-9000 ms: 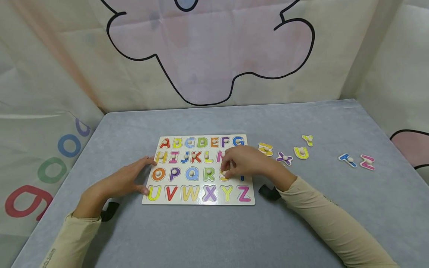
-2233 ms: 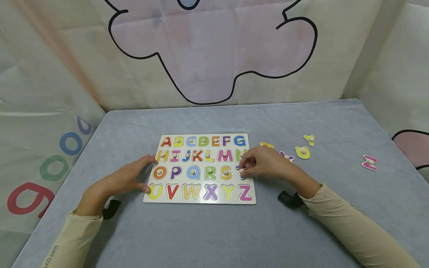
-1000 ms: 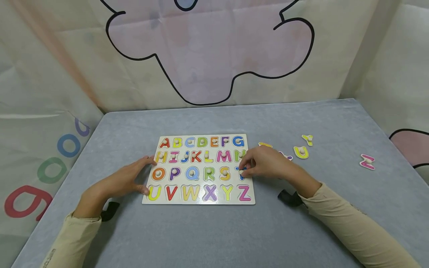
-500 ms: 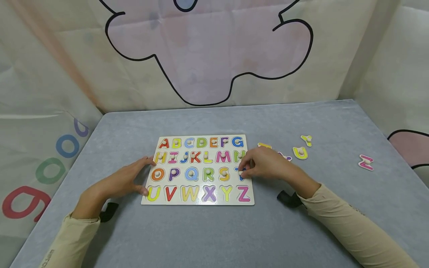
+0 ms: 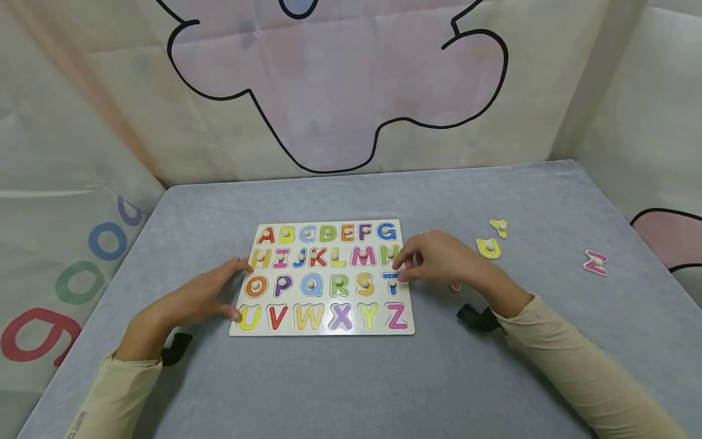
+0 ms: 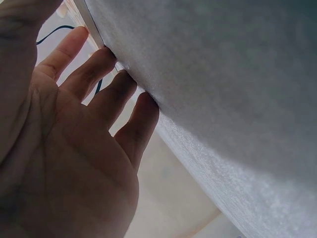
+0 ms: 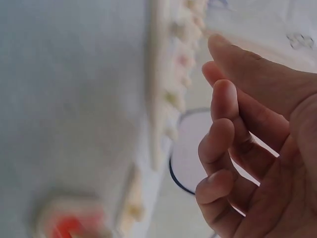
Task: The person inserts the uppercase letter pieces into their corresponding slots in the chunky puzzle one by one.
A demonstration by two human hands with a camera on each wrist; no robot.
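A white alphabet puzzle board (image 5: 323, 332) lies on the grey table. The blue letter T piece (image 5: 390, 283) sits at the right end of its third row, knob up. My right hand (image 5: 441, 261) hovers just right of the T, fingers loosely bent; in the right wrist view the thumb and fingertips (image 7: 225, 91) hold nothing. My left hand (image 5: 189, 299) rests on the board's left edge, thumb near the lower corner; in the left wrist view its fingers (image 6: 119, 89) lie along that edge. Knobbed letters fill the upper three rows; the bottom row shows printed letters without knobs.
Loose on the table at right lie a yellow Y piece (image 5: 499, 227), a yellow U piece (image 5: 489, 248) and a pink Z piece (image 5: 595, 262). A red piece (image 5: 456, 287) peeks from under my right hand, which hides other loose pieces.
The T has come from the right of the table into the board's third row. My right hand has just let go of its knob and shifted slightly right. My left hand stays put.
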